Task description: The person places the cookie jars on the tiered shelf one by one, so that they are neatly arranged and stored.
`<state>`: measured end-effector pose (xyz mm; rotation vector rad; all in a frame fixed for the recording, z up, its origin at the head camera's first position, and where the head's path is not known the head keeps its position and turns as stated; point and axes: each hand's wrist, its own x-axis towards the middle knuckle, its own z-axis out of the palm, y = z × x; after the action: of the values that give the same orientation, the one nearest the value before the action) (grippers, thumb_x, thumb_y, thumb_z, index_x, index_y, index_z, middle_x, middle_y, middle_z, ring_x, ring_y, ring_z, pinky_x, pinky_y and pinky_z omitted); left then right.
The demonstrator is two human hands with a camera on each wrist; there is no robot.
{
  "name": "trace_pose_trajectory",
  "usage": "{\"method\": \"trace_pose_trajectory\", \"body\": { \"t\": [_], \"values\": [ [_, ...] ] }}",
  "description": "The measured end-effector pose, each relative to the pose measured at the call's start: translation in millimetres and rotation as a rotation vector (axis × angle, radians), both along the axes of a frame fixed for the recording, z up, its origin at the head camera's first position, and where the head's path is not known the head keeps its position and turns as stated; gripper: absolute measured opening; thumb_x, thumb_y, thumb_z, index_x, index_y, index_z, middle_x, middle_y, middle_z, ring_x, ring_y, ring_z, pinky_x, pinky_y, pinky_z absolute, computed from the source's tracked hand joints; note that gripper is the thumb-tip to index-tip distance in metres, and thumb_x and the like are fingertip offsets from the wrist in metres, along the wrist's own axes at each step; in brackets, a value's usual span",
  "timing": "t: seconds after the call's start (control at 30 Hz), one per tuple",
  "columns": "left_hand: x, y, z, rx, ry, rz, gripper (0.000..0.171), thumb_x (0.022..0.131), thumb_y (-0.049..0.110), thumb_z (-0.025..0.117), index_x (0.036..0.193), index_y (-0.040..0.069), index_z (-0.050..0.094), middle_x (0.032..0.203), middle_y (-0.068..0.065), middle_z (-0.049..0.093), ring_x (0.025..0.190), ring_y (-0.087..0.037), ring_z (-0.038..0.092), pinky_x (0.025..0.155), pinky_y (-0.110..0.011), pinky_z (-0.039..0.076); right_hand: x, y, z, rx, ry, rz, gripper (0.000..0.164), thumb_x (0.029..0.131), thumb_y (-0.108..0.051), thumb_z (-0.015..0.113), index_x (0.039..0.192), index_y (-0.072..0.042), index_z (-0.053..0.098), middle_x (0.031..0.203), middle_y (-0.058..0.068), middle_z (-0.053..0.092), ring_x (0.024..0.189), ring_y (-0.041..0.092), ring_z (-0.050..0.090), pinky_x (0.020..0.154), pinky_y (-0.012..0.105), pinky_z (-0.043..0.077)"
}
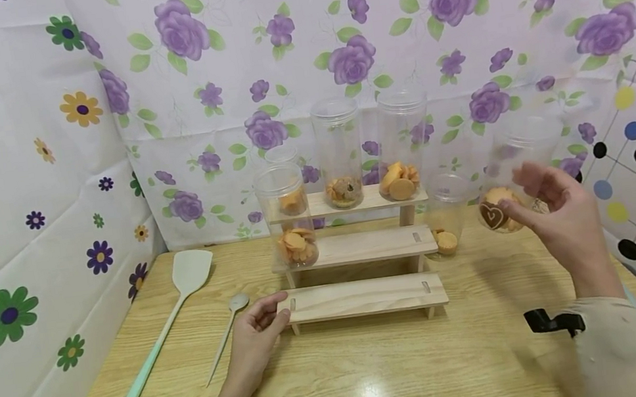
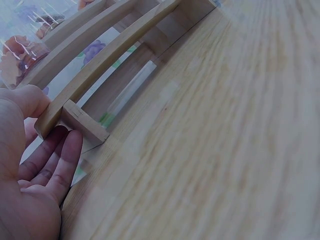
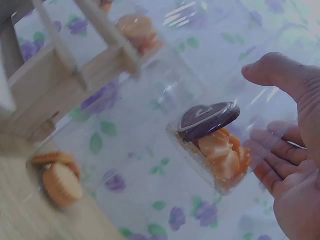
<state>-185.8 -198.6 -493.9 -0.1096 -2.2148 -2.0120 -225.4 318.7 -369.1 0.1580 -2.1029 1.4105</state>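
Observation:
My right hand (image 1: 565, 221) holds a clear plastic jar (image 1: 516, 141) above the right side of the table, thumb on one side and fingers on the other. Inside, at the bottom, a dark heart-shaped cookie (image 3: 209, 120) rests beside pale orange cookies (image 3: 222, 155). With my left hand (image 1: 252, 342), I grip the left end of the lowest step of a three-step wooden rack (image 1: 360, 297); in the left wrist view some fingers (image 2: 67, 160) reach under the board. A smaller jar (image 1: 451, 208) with round cookies stands on the table between the rack and the held jar.
Three cookie jars, one being a tall jar (image 1: 338, 143), stand on the top step. Another jar (image 1: 284, 216) stands at the middle step's left end. A spatula (image 1: 193, 273) and a small spoon (image 1: 238, 302) lie at left. Patterned cloth (image 1: 301, 61) surrounds the wooden table (image 1: 340, 381).

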Motion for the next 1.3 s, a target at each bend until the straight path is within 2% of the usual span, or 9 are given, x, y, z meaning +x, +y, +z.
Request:
{"method": "trace_pose_trajectory", "body": {
  "t": [0.27, 0.43, 0.53, 0.7, 0.83, 1.0, 1.17, 1.3],
  "values": [
    [-0.4, -1, -1.3, -0.007, 0.011, -0.001, 0.030, 0.104, 0.008, 0.080, 0.134, 0.005, 0.078, 0.131, -0.018, 0.070, 0.107, -0.016, 0.067, 0.091, -0.020, 0.057, 14.2, -9, 21.1, -0.019, -0.006, 0.028, 0.067, 0.093, -0.004, 0.091, 0.155, -0.009, 0.065, 0.144, 0.002, 0.073, 0.125, 0.012, 0.067, 0.102, 0.011, 0.050],
    [-0.7, -1, -1.7, -0.006, 0.010, 0.000, 0.030, 0.104, 0.008, 0.080, 0.134, 0.005, 0.078, 0.132, -0.018, 0.070, 0.107, -0.016, 0.068, 0.091, -0.020, 0.058, 17.4, -18, 28.5, -0.019, 0.000, 0.052, 0.069, 0.092, -0.003, 0.091, 0.155, -0.011, 0.065, 0.141, -0.001, 0.073, 0.123, 0.015, 0.066, 0.100, 0.012, 0.051],
    [-0.8, -1, -1.8, -0.007, 0.009, 0.000, 0.030, 0.104, 0.008, 0.080, 0.134, 0.005, 0.078, 0.131, -0.018, 0.070, 0.107, -0.016, 0.067, 0.091, -0.020, 0.057, 17.5, -26, 31.2, -0.045, 0.016, 0.102, 0.068, 0.092, 0.001, 0.090, 0.154, -0.008, 0.065, 0.139, -0.001, 0.075, 0.119, 0.017, 0.065, 0.098, 0.014, 0.051],
    [-0.4, -1, -1.7, -0.005, 0.006, -0.003, 0.031, 0.104, 0.008, 0.080, 0.135, 0.005, 0.078, 0.131, -0.019, 0.070, 0.106, -0.016, 0.067, 0.090, -0.020, 0.057, 16.3, -42, 31.8, -0.060, 0.047, 0.171, 0.066, 0.090, 0.006, 0.089, 0.152, -0.004, 0.066, 0.138, 0.005, 0.076, 0.119, 0.018, 0.069, 0.097, 0.016, 0.053],
    [-0.2, -1, -1.3, 0.003, 0.005, -0.006, 0.031, 0.104, 0.008, 0.080, 0.135, 0.004, 0.078, 0.131, -0.019, 0.069, 0.106, -0.016, 0.068, 0.090, -0.021, 0.058, 15.9, -55, 30.9, -0.002, 0.040, 0.182, 0.066, 0.093, 0.000, 0.090, 0.154, -0.008, 0.065, 0.141, 0.006, 0.074, 0.124, 0.017, 0.069, 0.100, 0.016, 0.052],
    [-0.3, -1, -0.8, 0.006, 0.005, -0.008, 0.031, 0.104, 0.008, 0.080, 0.135, 0.004, 0.078, 0.131, -0.020, 0.069, 0.106, -0.016, 0.067, 0.090, -0.021, 0.058, 14.8, -72, 30.0, 0.021, 0.030, 0.222, 0.064, 0.094, -0.004, 0.090, 0.153, -0.011, 0.066, 0.143, 0.007, 0.072, 0.124, 0.018, 0.066, 0.103, 0.016, 0.051],
    [-0.4, -1, -0.7, -0.002, 0.004, -0.002, 0.030, 0.104, 0.008, 0.080, 0.134, 0.004, 0.078, 0.132, -0.018, 0.070, 0.107, -0.016, 0.067, 0.092, -0.020, 0.057, 11.2, -92, 26.7, 0.009, 0.034, 0.280, 0.062, 0.095, -0.004, 0.089, 0.152, -0.009, 0.067, 0.143, 0.008, 0.072, 0.126, 0.018, 0.067, 0.107, 0.018, 0.051],
    [-0.6, -1, -0.4, -0.002, -0.005, 0.001, 0.030, 0.104, 0.008, 0.080, 0.134, 0.004, 0.078, 0.133, -0.017, 0.071, 0.108, -0.017, 0.066, 0.092, -0.020, 0.057, 5.1, -110, 23.0, -0.017, 0.015, 0.333, 0.061, 0.096, -0.007, 0.090, 0.152, -0.009, 0.066, 0.146, 0.013, 0.070, 0.129, 0.022, 0.067, 0.110, 0.020, 0.052]
  ]
}}
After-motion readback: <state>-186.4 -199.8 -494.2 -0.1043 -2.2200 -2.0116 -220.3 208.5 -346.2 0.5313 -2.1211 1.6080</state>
